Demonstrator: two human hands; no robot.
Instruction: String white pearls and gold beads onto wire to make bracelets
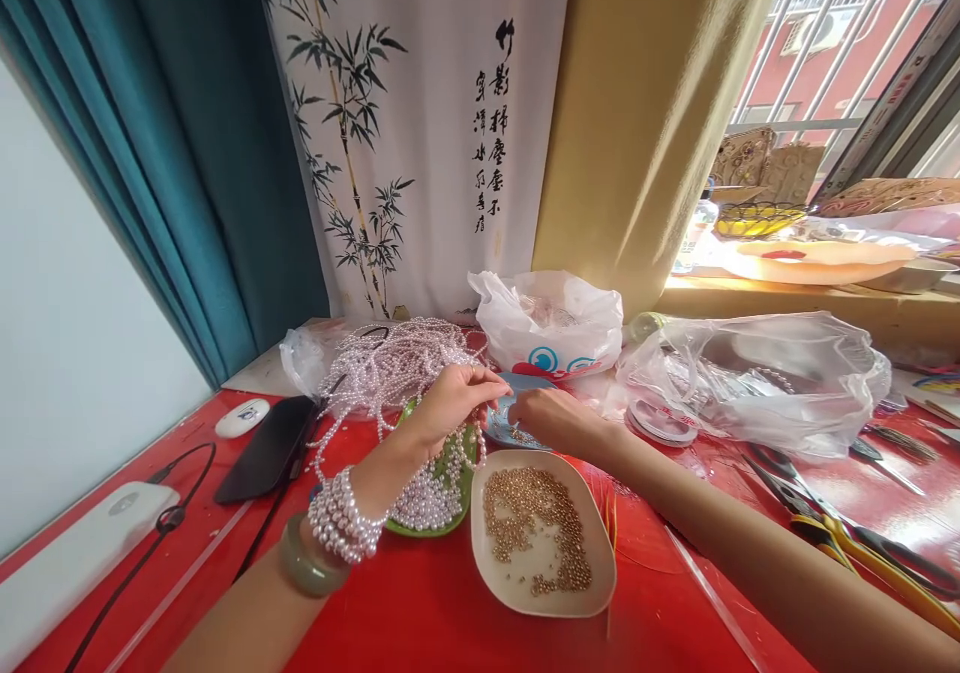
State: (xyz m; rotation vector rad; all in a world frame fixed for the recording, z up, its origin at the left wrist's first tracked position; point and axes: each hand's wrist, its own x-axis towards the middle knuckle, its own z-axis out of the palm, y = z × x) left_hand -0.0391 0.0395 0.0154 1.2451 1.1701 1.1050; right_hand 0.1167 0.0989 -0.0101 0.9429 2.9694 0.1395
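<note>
My left hand [456,400] is closed in a pinch, thumb against forefinger, above a green dish [429,532] of pale pearl beads [427,493]. A short string of pearl beads [481,443] hangs from its fingers. Curled over a blue plate [517,383] with small beads in it is my right hand [555,417]; its fingertips are pressed together, and what they hold is too small to make out. Nearer to me stands a cream dish [481,578] of small gold beads [568,533]. Pearl bracelets [345,516] and a green bangle [313,561] circle my left wrist.
Behind my left hand lies a heap of bead strands [405,353]. Plastic bags [540,323] stand at the back. Scissors [862,533] and a ribbon spool [660,423] are on the right. A phone [266,450] and a white power bank [94,543] with a cable lie left.
</note>
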